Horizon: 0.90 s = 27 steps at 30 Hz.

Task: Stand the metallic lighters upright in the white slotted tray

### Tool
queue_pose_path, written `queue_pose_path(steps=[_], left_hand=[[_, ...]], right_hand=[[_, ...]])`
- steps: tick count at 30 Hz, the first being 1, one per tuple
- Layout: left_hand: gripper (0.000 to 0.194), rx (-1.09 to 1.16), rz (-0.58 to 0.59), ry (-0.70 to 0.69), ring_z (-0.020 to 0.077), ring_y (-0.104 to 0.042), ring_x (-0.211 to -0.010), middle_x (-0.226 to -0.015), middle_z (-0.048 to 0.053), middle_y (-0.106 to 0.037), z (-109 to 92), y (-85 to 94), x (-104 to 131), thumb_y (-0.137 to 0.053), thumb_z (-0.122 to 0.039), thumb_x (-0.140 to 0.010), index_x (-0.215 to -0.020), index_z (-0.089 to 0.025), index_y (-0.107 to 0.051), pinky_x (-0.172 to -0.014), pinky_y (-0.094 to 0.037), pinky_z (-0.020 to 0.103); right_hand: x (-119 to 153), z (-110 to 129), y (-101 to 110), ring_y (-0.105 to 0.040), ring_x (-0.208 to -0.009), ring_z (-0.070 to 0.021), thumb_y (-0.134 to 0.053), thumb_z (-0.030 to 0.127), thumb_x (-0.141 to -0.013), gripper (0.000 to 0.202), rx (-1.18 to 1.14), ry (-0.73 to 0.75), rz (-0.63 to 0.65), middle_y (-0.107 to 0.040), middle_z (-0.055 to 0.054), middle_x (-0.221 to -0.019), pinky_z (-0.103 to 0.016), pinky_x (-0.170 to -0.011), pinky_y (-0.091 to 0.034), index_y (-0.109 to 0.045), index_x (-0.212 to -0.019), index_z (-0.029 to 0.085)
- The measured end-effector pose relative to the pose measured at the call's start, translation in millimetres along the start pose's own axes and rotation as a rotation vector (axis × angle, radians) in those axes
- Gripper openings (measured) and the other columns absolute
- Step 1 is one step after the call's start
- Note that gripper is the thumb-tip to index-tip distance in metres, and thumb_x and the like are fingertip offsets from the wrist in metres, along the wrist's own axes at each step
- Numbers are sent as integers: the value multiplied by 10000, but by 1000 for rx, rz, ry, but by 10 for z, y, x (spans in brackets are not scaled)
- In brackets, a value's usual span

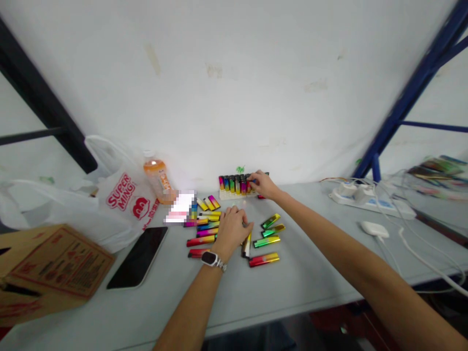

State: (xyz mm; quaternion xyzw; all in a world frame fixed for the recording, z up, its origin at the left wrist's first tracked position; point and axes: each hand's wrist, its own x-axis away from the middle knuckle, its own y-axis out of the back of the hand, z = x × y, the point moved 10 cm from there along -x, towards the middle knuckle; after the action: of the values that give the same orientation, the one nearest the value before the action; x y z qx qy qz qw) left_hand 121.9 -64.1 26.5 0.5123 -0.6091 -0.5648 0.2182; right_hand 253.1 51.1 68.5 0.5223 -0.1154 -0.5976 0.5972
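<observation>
Near the wall, a white tray (237,195) holds upright lighters (232,184) with black tops and shiny two-tone bodies. My right hand (263,185) is at the tray's right part, thumb and fingers pinched on a lighter, mostly hidden by the fingers. My left hand (233,231), wearing a watch (209,259), rests low over loose lighters, fingers bent and thumb apart. A white-and-yellow lighter (246,245) lies by its thumb. To its left lie several loose lighters (201,241); a red-and-yellow lighter (263,259) and green-and-gold lighters (266,241) lie to its right.
At the left are a cardboard box (62,265), a plastic bag (117,200), a bottle of orange drink (159,178), a black phone (139,258) and a blurred-out bright item (182,207). A power strip (373,201), white charger (375,229) and cables occupy the right.
</observation>
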Motion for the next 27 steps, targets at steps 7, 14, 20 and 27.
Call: queue_pose_path(steps=[7, 14, 20, 27], left_hand=[[282, -124, -31, -38, 271, -540, -972, -929, 91, -612, -57, -2, 12, -559, -436, -922, -787, -194, -611, -838, -368, 401], [353, -130, -114, -26, 272, -524, -990, -951, 99, -606, -134, 35, -78, -436, -453, -983, -822, -198, -620, -854, -363, 413], [218, -66, -159, -8, 248, -537, -1009, -984, 73, -610, -138, 133, -61, -476, -352, -970, -895, -214, -628, -854, -380, 385], [201, 291, -293, 23, 226, -569, -978, -969, 75, -608, 112, 219, -91, -481, -327, -957, -894, -193, -617, -905, -442, 367]], right_hand=[[302, 53, 46, -560, -1014, -225, -527, 248, -917, 495, 292, -74, 42, -504, -125, -1182, -343, -939, -435, -507, -1408, 195], [790, -129, 46, -541, -1144, -300, -545, 184, -812, 360, 466, -196, 181, -569, -153, -1187, -428, -962, -407, -626, -1162, 164], [750, 6, -47, -634, -973, -275, -572, 215, -788, 291, 450, -168, 275, -631, -138, -1135, -392, -874, -441, -692, -1050, 178], [663, 321, -152, -630, -854, -231, -700, 226, -701, 221, 239, -22, 284, -694, -105, -963, -292, -720, -448, -709, -915, 174]])
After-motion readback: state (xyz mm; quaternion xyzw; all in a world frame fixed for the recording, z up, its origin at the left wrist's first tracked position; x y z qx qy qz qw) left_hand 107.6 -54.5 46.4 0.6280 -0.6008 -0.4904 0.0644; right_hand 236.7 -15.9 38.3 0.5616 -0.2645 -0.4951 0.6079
